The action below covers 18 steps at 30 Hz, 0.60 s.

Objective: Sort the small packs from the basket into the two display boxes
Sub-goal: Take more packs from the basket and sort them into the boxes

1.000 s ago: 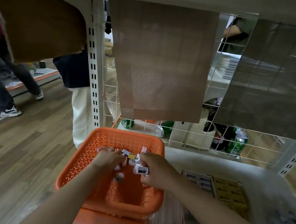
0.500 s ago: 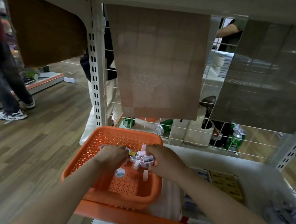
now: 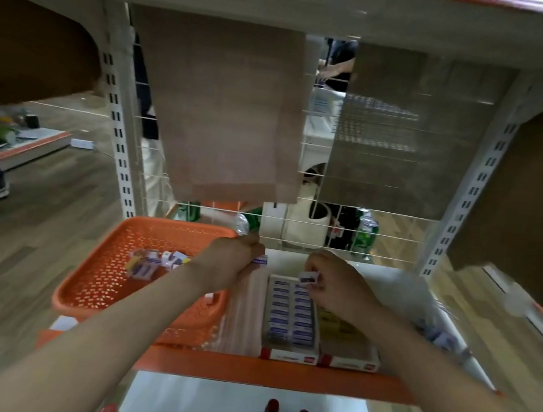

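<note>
Each hand pinches one small pack at its fingertips: left hand (image 3: 233, 263) with pack (image 3: 260, 261) beside the basket's (image 3: 90, 289) far right corner, right hand (image 3: 338, 289) with pack (image 3: 309, 277) over the blue-pack display box's (image 3: 288, 355) far edge.

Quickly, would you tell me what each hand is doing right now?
Left hand: closed on a small pack, beside the orange basket.
Right hand: closed on a small pack, above the left display box.

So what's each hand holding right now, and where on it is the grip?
Each holds one small pack. The left hand pinches a pack at one end, the rest poking out. The right hand holds a pack by its edges in the fingertips.
</note>
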Each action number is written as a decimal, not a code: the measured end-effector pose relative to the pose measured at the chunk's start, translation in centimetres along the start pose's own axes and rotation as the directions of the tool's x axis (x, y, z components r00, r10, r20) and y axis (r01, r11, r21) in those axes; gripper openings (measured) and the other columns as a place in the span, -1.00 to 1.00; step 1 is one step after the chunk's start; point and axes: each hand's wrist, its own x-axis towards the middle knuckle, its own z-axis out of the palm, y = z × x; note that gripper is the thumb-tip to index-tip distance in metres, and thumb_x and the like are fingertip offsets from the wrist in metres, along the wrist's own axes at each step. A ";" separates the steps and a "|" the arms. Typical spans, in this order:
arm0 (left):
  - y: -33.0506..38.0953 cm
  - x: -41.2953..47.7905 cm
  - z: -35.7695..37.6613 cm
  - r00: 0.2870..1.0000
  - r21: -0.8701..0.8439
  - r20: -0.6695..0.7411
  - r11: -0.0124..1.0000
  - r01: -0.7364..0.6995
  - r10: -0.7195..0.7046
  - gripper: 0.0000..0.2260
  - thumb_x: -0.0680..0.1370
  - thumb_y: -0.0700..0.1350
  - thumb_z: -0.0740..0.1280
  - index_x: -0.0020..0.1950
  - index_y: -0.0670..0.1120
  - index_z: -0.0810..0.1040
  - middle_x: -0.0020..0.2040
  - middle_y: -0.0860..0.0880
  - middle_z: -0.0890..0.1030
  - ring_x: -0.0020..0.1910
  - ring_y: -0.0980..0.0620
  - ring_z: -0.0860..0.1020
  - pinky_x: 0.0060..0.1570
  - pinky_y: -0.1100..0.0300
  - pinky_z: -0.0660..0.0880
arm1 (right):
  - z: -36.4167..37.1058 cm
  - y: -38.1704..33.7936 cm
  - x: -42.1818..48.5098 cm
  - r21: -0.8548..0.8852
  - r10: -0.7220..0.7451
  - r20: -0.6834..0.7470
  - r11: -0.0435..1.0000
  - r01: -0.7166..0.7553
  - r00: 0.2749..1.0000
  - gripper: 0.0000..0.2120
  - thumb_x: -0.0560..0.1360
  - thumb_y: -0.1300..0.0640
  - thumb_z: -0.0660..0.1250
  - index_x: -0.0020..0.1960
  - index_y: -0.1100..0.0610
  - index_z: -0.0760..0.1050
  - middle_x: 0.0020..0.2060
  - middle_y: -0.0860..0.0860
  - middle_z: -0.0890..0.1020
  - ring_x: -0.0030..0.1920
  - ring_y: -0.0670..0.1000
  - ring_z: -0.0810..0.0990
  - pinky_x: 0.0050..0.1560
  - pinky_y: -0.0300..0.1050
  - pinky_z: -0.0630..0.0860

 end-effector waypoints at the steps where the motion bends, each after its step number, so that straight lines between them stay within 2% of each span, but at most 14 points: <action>1: 1.0 0.6 0.2 1.000 -0.013 -0.002 1.000 -0.018 0.018 -0.74 0.59 -0.07 0.14 0.15 -0.15 0.52 0.13 -0.14 0.50 0.00 -0.18 0.56 -0.18 0.08 0.45 | -0.7 1.1 -1.0 -0.003 0.017 -0.021 1.000 -0.017 1.000 -0.89 0.44 0.17 0.36 -0.13 0.12 0.42 -0.18 -0.08 0.44 -0.18 -0.01 0.46 -0.21 -0.12 0.38; 3: 2.9 1.8 0.6 0.999 -0.027 0.003 0.999 -0.044 0.045 -0.74 0.60 -0.09 0.12 0.19 -0.12 0.50 0.16 -0.10 0.47 0.02 -0.16 0.56 -0.14 0.08 0.44 | -2.1 3.6 -2.8 -0.035 0.062 -0.050 0.997 -0.064 0.997 -0.89 0.44 0.16 0.37 -0.08 0.15 0.47 -0.15 -0.06 0.48 -0.15 0.02 0.51 -0.17 -0.09 0.41; 5: 4.7 3.0 0.9 0.998 0.007 0.054 1.000 -0.028 0.028 -0.75 0.63 -0.08 0.10 0.25 -0.09 0.44 0.22 -0.05 0.41 0.08 -0.09 0.54 -0.11 0.13 0.41 | -3.5 6.2 -4.5 -0.144 0.126 -0.068 0.980 -0.134 0.990 -0.84 0.43 0.14 0.38 -0.02 0.14 0.50 -0.08 -0.01 0.54 -0.08 0.03 0.55 -0.17 -0.13 0.32; 8: 6.6 4.3 1.6 0.996 -0.024 0.080 0.999 -0.045 0.047 -0.75 0.63 -0.08 0.11 0.28 -0.08 0.41 0.26 -0.04 0.38 0.15 -0.03 0.49 -0.02 0.11 0.44 | -5.6 9.4 -7.0 -0.264 0.221 -0.123 0.932 -0.247 0.967 -0.88 0.40 0.14 0.36 -0.10 0.05 0.46 -0.14 -0.04 0.53 -0.06 0.05 0.56 -0.20 -0.14 0.21; 10: 7.5 4.9 2.0 0.992 -0.048 0.087 0.995 -0.086 0.090 -0.74 0.63 -0.08 0.12 0.28 -0.09 0.41 0.26 -0.05 0.38 0.17 -0.03 0.47 0.00 0.09 0.45 | -6.5 11.1 -8.4 -0.268 0.297 -0.150 0.906 -0.328 0.943 -0.87 0.39 0.13 0.36 -0.15 0.00 0.40 -0.19 -0.08 0.47 -0.04 0.04 0.56 -0.18 -0.12 0.22; 12: 8.4 5.5 2.3 0.989 -0.058 0.094 0.992 -0.109 0.115 -0.74 0.63 -0.07 0.12 0.29 -0.09 0.42 0.24 -0.06 0.39 0.15 -0.02 0.47 -0.01 0.10 0.45 | -7.0 12.4 -9.4 -0.278 0.345 -0.177 0.881 -0.383 0.922 -0.89 0.41 0.10 0.35 -0.14 -0.01 0.42 -0.18 -0.09 0.49 -0.01 0.04 0.56 -0.11 -0.10 0.27; 15: 9.6 6.1 2.5 0.988 -0.049 0.078 0.990 -0.129 0.132 -0.73 0.63 -0.06 0.13 0.29 -0.08 0.42 0.23 -0.05 0.40 0.14 -0.01 0.47 -0.01 0.11 0.45 | -7.2 13.7 -10.3 -0.338 0.370 -0.199 0.843 -0.418 0.907 -0.92 0.45 0.04 0.31 -0.06 0.00 0.49 -0.08 -0.06 0.57 0.02 0.02 0.57 0.04 -0.07 0.35; 18: 10.3 6.7 2.7 0.986 -0.039 0.081 0.989 -0.142 0.145 -0.72 0.63 -0.04 0.12 0.29 -0.09 0.42 0.23 -0.06 0.40 0.15 -0.02 0.47 0.03 0.10 0.45 | -7.1 14.3 -10.5 -0.361 0.388 -0.197 0.825 -0.434 0.900 -0.86 0.46 0.02 0.30 0.01 -0.02 0.48 -0.03 -0.09 0.58 0.05 -0.01 0.56 0.07 -0.08 0.31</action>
